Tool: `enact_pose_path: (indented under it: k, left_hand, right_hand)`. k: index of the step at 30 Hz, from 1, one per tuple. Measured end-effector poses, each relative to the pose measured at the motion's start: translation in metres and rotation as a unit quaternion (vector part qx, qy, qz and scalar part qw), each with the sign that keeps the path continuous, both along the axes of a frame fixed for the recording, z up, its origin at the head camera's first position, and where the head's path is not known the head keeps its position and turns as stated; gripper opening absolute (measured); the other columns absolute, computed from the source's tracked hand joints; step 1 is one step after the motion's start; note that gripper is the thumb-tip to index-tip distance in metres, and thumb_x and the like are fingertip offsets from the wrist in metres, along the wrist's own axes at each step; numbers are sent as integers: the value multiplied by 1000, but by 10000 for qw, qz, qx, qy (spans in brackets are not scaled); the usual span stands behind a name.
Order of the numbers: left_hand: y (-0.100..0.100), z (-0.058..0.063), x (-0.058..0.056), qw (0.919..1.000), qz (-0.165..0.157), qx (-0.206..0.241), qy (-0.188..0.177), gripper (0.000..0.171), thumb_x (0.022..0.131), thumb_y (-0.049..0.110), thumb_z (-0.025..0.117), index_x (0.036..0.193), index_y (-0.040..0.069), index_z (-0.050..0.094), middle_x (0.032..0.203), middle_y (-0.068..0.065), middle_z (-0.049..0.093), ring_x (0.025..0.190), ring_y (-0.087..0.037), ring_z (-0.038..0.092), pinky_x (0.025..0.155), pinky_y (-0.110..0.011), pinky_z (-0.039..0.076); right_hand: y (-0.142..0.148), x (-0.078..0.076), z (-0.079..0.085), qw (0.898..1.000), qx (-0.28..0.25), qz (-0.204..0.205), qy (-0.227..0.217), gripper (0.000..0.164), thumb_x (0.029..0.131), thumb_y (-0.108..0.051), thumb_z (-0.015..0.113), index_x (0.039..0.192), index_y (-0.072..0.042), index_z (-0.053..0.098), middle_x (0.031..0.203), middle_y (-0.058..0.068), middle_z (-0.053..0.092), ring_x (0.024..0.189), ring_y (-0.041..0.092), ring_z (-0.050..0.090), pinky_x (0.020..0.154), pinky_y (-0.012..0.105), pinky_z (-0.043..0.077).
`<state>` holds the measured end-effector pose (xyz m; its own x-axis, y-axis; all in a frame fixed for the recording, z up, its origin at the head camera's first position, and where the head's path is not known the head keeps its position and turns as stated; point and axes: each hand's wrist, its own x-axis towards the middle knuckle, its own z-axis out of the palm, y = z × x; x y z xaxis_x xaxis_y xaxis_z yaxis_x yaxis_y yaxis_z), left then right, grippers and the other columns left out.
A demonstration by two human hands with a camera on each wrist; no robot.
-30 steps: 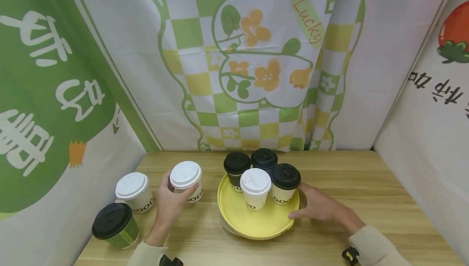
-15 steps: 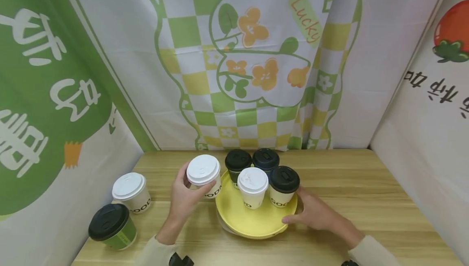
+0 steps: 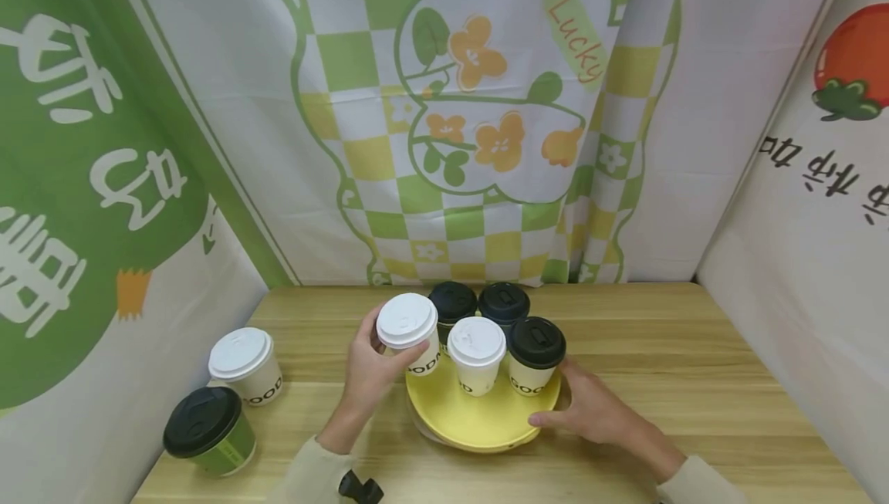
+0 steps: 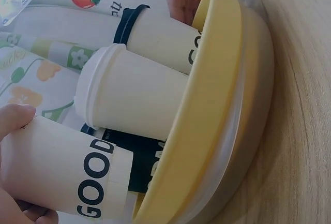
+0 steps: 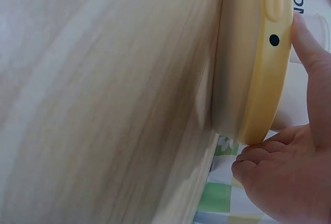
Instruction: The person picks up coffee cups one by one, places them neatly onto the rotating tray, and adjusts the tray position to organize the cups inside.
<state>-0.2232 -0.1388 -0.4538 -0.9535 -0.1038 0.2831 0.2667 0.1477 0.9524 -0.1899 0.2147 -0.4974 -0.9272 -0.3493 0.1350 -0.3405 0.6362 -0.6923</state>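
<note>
My left hand (image 3: pixel 375 365) grips a white-lidded paper coffee cup (image 3: pixel 408 328) upright at the left rim of a round yellow tray (image 3: pixel 479 423). In the left wrist view that cup's lower end (image 4: pixel 101 180) is close to the rim; whether it touches the tray I cannot tell. On the tray stand another white-lidded cup (image 3: pixel 477 353) and black-lidded cups (image 3: pixel 537 353). My right hand (image 3: pixel 590 404) holds the tray's right side. The right wrist view shows its thumb on the rim and its curled fingers (image 5: pixel 258 154) against the tray's edge.
On the table's left side stand a white-lidded cup (image 3: pixel 245 365) and a green cup with a black lid (image 3: pixel 211 431). The wooden table (image 3: pixel 646 334) meets a patterned curtain (image 3: pixel 472 234) at the back and printed cloth walls on both sides.
My left hand has carried the white-lidded cup rightward from beside the tray to its left rim. The right hand has stayed at the tray's right side.
</note>
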Motion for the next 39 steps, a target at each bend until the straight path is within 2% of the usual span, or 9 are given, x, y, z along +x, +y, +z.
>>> enact_pose_path:
  k: [6,16,29,39]
  left_hand:
    - [6,-9,-8,9999,-84,109,-68,90,77,6,94,153,1,47,150,-19,58,140,-32,56,124,-45,42]
    - [12,-23,-11,9998,-137,45,-144,89,77,6,93,153,-1,47,150,-21,58,141,-34,56,124,-47,42]
    - [13,-38,-8,9995,-181,-154,-193,91,77,9,94,153,-1,46,151,-21,58,142,-36,55,125,-51,41]
    - [14,-41,-4,9992,-286,-265,-123,95,79,11,93,157,-2,41,155,-23,53,146,-39,50,127,-56,36]
  right_hand:
    - [-1,1,1,10000,-6,-44,-39,118,77,-52,93,166,-9,29,166,24,42,153,48,40,125,69,30]
    - [-1,2,0,9997,94,-134,-174,120,77,-53,92,167,-8,26,167,26,38,153,49,39,125,68,32]
    - [0,2,-2,9998,122,-128,-10,119,77,-53,92,167,-10,27,166,26,40,152,50,40,124,70,32]
    - [-1,3,-3,9997,154,-180,40,120,77,-54,92,167,-11,26,166,26,40,152,50,40,124,70,32]
